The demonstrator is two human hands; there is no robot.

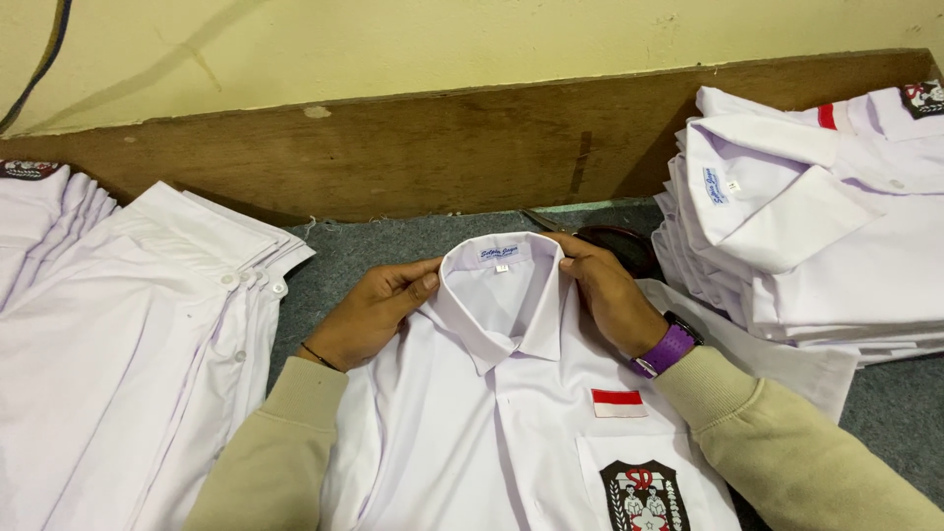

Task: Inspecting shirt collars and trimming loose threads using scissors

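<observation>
At the far left lies a spread pile of white shirts [118, 334], their buttoned edges fanned out toward the middle. Next to it, the left hand [369, 313] rests on the grey cloth-covered table [374, 246], its fingers curled around the left side of a collar, thumb pressing the collar's edge. The collar belongs to the white shirt [492, 413] that lies flat, front up, in the middle of the table directly before the person, buttoned, with a small red-and-white patch [618, 402] on the chest and a dark badge [644, 497] on the pocket below it. The right hand [610, 290] grips the right side of the same collar, fingers closed over its fold; a purple watch [671, 346] sits on that wrist. Both arms wear beige sleeves. To the right stands a neat stack of folded white shirts [816, 226], well apart from the hands. A brown wooden board [442, 147] runs along the wall behind.
</observation>
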